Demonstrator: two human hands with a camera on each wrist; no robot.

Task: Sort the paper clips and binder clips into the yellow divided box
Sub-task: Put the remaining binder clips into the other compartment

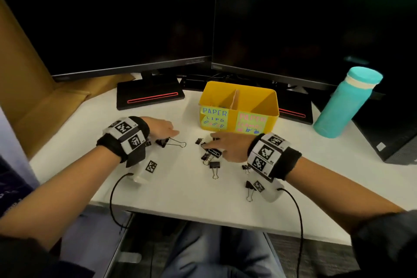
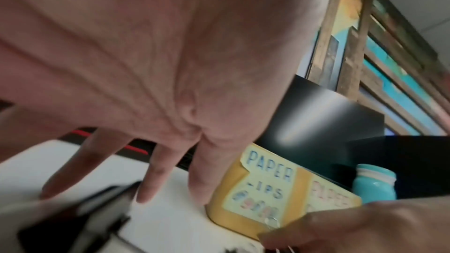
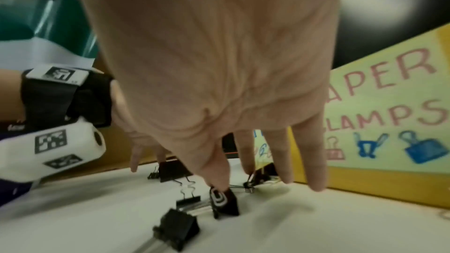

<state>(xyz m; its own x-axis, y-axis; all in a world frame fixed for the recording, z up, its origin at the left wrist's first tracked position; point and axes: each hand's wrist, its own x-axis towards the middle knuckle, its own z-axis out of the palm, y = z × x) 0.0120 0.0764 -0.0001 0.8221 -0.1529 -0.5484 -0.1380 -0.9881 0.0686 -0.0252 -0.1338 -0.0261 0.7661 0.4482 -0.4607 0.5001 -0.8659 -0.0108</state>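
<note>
The yellow divided box (image 1: 266,97) stands at the back of the white desk; its left half is labelled for paper clips (image 2: 268,180), its right for paper clamps (image 3: 389,107). My left hand (image 1: 173,133) reaches down with straight, spread fingers (image 2: 143,189) beside a large black binder clip (image 1: 165,142). My right hand (image 1: 211,140) hovers over a cluster of black binder clips (image 1: 206,155), fingers (image 3: 316,180) straight; one fingertip touches a clip bearing a white paper clip (image 3: 218,198). More binder clips (image 1: 214,165) lie toward me.
Two dark monitors on stands (image 1: 149,95) rise behind the box. A teal bottle (image 1: 345,101) stands at the right, a cardboard panel (image 1: 33,97) at the left. Another binder clip (image 1: 249,185) lies under my right wrist. Camera cables hang over the desk's front edge (image 1: 203,216).
</note>
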